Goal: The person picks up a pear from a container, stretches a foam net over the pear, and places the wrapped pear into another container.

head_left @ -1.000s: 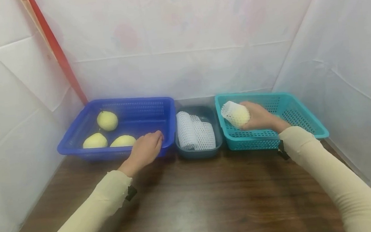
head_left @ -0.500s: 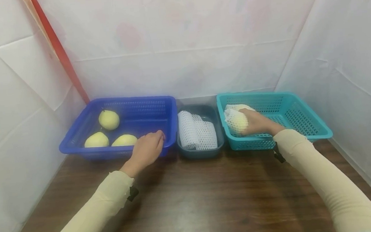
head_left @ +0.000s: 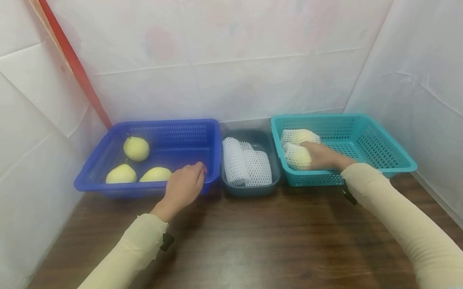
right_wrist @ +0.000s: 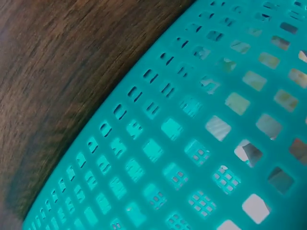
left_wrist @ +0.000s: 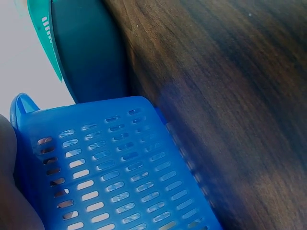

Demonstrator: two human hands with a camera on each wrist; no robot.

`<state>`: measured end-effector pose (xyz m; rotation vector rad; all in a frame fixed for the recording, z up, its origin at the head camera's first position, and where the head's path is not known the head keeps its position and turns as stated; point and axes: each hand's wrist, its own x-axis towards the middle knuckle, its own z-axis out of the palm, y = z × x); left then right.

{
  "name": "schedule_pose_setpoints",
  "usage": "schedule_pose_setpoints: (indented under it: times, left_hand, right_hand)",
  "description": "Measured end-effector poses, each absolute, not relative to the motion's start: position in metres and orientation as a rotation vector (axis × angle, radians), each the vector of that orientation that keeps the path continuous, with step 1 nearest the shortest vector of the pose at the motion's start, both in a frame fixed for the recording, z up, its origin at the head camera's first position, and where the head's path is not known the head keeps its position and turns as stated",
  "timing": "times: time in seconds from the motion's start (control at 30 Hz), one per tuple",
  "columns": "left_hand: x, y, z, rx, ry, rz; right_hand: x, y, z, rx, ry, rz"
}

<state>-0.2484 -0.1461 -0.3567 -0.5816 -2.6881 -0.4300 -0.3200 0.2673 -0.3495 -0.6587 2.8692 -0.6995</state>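
In the head view my right hand (head_left: pixel 322 156) grips a yellow pear (head_left: pixel 299 158) in a white foam net, low inside the teal basket (head_left: pixel 384 142). Another pear (head_left: pixel 306 136) in a foam net lies right behind it. My left hand (head_left: pixel 183 185) rests on the front rim of the blue basket (head_left: pixel 188 125), fingers loosely bent over it. Three bare pears sit in that basket: one at the back (head_left: pixel 136 149), a front-left pear (head_left: pixel 120 174) and a front pear (head_left: pixel 155 174) beside the left hand. The right wrist view shows mostly the teal basket's wall (right_wrist: pixel 158 139), hiding the hand's grip.
Between the baskets stands a small dark grey bin (head_left: pixel 261 138) with several white foam nets (head_left: pixel 246 164). All three containers line up along the back of the brown wooden table (head_left: pixel 240 249). White sheeting (head_left: pixel 222 35) encloses the back and sides. A red ribbon (head_left: pixel 73 62) hangs at the left.
My right hand has lowered the netted pear into the teal basket, in front of the other netted pear, which has come into sight. The left hand has stayed at the blue rim.
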Motion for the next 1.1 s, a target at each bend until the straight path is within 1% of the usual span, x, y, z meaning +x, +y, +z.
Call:
schedule_pose_setpoints:
  times: [0.5,0.6,0.73,0.93,1.1]
  left_hand:
    - [-0.251,-0.143,-0.356,-0.572,-2.668,-0.407]
    - [-0.251,-0.143,-0.358,-0.577,-2.657,-0.408]
    - [-0.250,-0.144,-0.359,-0.584,-2.643,-0.397]
    - [-0.248,-0.146,-0.359,-0.570,-2.643,-0.387]
    - [-0.249,-0.146,-0.361,-0.575,-2.644,-0.395]
  right_hand:
    - [-0.323,0.264,-0.347,-0.504,2.841,-0.597]
    - [-0.320,0.263,-0.342,-0.530,2.825,-0.580]
    - [-0.311,0.262,-0.328,-0.596,2.820,-0.544]
    - [-0.291,0.259,-0.302,-0.611,2.815,-0.590]
    - [-0.269,0.252,-0.302,-0.736,2.848,-0.683]
